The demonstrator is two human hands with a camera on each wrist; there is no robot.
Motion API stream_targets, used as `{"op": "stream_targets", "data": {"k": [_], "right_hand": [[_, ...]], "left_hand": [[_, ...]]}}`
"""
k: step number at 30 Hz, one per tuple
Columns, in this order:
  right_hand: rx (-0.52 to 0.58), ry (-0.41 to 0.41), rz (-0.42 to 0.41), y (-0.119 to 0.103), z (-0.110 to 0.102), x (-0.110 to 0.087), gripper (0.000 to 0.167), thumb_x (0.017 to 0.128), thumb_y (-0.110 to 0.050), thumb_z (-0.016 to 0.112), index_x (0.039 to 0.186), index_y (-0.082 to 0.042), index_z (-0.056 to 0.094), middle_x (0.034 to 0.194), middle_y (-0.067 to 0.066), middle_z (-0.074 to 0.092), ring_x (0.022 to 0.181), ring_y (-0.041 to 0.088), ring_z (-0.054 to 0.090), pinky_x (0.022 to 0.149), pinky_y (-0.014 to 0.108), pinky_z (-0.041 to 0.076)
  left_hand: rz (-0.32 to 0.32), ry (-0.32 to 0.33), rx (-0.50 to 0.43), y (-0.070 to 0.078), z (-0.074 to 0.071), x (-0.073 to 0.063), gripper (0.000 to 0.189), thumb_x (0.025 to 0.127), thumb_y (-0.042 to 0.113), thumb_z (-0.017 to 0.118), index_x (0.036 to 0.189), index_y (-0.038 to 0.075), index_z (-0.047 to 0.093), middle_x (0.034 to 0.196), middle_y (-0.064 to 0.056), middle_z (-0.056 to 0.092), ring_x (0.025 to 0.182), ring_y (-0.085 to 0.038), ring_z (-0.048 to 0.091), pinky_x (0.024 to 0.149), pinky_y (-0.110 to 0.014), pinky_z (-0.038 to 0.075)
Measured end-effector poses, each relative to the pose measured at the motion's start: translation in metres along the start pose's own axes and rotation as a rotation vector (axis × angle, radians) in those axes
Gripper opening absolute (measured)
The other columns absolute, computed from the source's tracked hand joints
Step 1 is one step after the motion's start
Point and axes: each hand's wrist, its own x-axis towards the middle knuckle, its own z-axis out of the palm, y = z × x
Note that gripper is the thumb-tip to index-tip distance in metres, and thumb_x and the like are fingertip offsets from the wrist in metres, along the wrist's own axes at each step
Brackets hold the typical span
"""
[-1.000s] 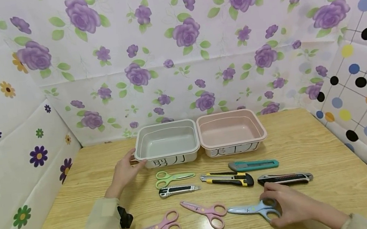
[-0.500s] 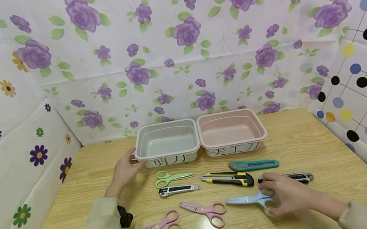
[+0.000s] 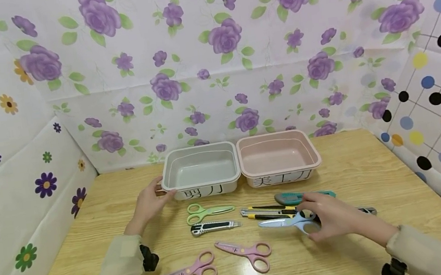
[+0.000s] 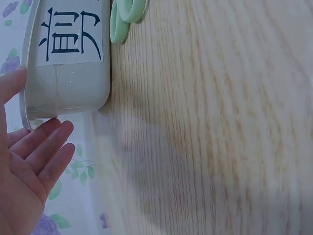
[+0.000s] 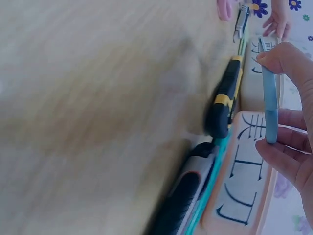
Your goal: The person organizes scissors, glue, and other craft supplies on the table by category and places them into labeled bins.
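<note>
holding pale blue scissors (image 3: 288,222) in the right hand (image 3: 333,215), pinched narrowly between thumb and fingertips at the handle loops. looks smooth, slim and matte, with blades closed; from the right wrist, appears edge-on as a thin strip. points to nine o'clock, with the long axis running nine to three and loops toward three, partly hidden by fingers. juts from the grip toward nine o'clock, lifted off the table (image 3: 167,240), just at six o'clock from the yellow-and-black cutter (image 3: 268,211). touching the grey box (image 3: 200,174) at its eight o'clock corner with the left hand (image 3: 150,204), spread wide.
</note>
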Motion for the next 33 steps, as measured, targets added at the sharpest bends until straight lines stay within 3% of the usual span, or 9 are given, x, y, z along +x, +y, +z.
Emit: {"op": "stream_targets", "data": {"k": [7,12,24,33], "right_hand": [[0.024,0.002,-0.037,0.001,-0.008,0.023,0.051,0.058,-0.032,0.079,0.099,-0.006,0.065,0.082,-0.005,0.043,0.066,0.003,0.037,0.053,0.016,0.036],[-0.024,0.026,-0.074,0.004,-0.012,0.037,0.051,0.059,-0.035,0.078,0.099,-0.007,0.065,0.084,-0.004,0.043,0.067,0.004,0.039,0.056,0.019,0.038],[-0.048,0.02,-0.127,0.008,-0.021,0.062,0.047,0.062,-0.035,0.076,0.099,-0.008,0.064,0.079,-0.002,0.041,0.064,0.005,0.032,0.053,0.018,0.03],[-0.062,0.041,-0.153,0.011,-0.024,0.08,0.046,0.062,-0.035,0.074,0.099,-0.009,0.065,0.08,-0.003,0.042,0.066,0.005,0.036,0.055,0.018,0.036]], "left_hand": [[-0.009,-0.003,0.002,0.002,-0.001,0.0,0.072,0.084,0.034,0.065,0.135,-0.007,0.034,0.114,-0.028,0.057,0.098,-0.036,0.06,0.081,-0.043,0.05],[-0.009,-0.005,0.009,0.002,-0.001,0.0,0.072,0.084,0.034,0.064,0.135,-0.006,0.034,0.114,-0.028,0.057,0.098,-0.037,0.06,0.081,-0.044,0.05],[-0.034,-0.019,-0.036,0.0,0.001,0.002,0.07,0.084,0.034,0.065,0.136,-0.003,0.035,0.116,-0.028,0.056,0.1,-0.037,0.059,0.079,-0.04,0.051],[-0.036,-0.02,-0.055,0.0,0.0,0.002,0.07,0.084,0.034,0.065,0.136,-0.002,0.036,0.116,-0.028,0.056,0.1,-0.037,0.059,0.08,-0.041,0.051]]}}
